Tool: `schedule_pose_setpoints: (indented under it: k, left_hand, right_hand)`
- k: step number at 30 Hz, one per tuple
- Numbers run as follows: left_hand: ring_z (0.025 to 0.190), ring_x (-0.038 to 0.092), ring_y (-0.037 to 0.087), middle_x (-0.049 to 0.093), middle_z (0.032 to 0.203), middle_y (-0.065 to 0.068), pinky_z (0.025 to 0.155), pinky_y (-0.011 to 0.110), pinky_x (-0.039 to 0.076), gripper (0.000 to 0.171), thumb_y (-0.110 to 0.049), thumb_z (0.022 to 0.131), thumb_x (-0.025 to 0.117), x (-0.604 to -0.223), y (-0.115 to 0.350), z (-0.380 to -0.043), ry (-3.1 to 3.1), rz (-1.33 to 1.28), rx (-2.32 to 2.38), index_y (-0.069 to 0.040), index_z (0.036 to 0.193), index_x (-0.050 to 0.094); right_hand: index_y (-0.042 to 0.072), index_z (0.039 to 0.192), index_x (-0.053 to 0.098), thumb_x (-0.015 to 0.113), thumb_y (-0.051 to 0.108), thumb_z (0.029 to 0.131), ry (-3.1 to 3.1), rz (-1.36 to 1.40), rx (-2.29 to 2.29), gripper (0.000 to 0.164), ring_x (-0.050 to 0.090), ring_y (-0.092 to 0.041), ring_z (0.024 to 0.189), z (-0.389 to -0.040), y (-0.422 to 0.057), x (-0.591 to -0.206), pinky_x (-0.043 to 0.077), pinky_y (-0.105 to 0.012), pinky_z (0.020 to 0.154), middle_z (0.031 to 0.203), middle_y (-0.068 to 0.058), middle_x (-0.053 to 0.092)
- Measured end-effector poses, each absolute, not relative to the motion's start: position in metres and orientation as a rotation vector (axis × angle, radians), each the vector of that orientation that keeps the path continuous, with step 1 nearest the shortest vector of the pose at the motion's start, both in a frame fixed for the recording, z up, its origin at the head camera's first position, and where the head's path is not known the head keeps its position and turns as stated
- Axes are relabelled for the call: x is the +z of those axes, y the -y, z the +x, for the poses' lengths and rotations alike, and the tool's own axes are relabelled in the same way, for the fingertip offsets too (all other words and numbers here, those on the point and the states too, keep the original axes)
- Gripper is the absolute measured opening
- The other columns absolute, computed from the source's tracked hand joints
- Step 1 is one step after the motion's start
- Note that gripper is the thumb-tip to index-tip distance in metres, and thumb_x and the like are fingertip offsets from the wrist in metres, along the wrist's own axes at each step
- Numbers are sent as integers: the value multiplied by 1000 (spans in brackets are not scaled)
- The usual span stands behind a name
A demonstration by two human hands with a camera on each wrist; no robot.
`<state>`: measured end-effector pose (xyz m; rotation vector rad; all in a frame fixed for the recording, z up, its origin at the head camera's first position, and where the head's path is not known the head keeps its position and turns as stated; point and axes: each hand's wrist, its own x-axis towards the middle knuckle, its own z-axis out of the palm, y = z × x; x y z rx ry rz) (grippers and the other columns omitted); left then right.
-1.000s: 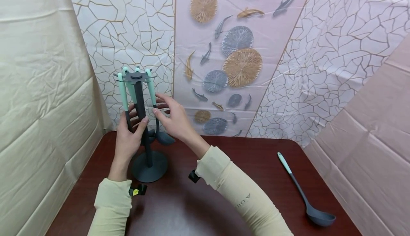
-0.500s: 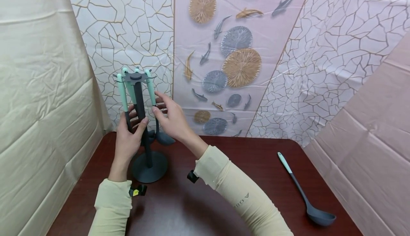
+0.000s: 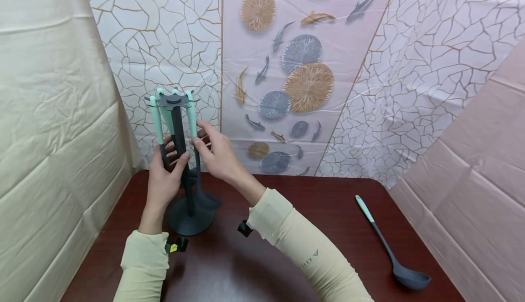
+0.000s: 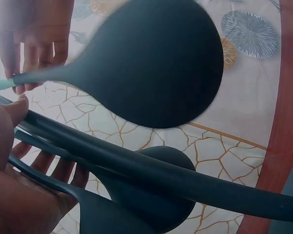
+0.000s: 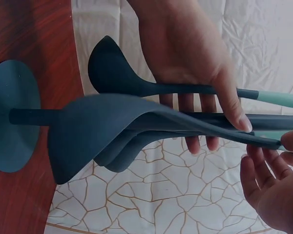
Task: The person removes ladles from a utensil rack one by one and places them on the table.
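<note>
A dark utensil stand [image 3: 180, 133] with a round base rises at the table's back left, its post vertical. My left hand [image 3: 162, 174] grips the post, thumb across the front and fingers behind it. On the stand's right side hangs a dark cooking spoon [image 5: 97, 131] with a mint handle; its rounded head [image 4: 156, 63] fills much of the left wrist view. My right hand [image 3: 219, 149] pinches this spoon between thumb and fingers where the handle meets the dark neck. Several other mint-handled utensils hang around the stand, one dark-headed spoon [image 5: 110, 68] beside my left hand.
A dark ladle [image 3: 410, 277] with a mint handle lies on the table's right side. The red-brown table [image 3: 311, 220] ends at a patterned cloth backdrop [image 3: 303, 79]. Cream fabric [image 3: 61, 156] hangs on the left and pinkish fabric on the right.
The head of the spoon in my right hand has dropped lower, now overlapping the stand's base, and its handle has shifted slightly left. My left hand keeps its place on the post.
</note>
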<state>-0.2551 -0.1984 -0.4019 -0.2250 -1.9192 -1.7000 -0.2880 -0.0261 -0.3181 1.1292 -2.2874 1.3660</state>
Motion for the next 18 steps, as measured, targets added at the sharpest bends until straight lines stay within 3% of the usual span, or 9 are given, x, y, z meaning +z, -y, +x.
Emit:
schedule_pose_setpoints:
  k: [18]
  left_hand:
    - [129, 62, 33, 55, 149, 13, 112, 56, 46, 67, -23, 105, 70, -403, 197, -253, 1914, -251, -1676, -18, 163, 38]
  right_hand:
    - [7, 156, 50, 57, 9, 110, 2248, 1104, 1509, 46, 73, -23, 90, -293, 18, -318, 58, -27, 76, 109, -12, 69]
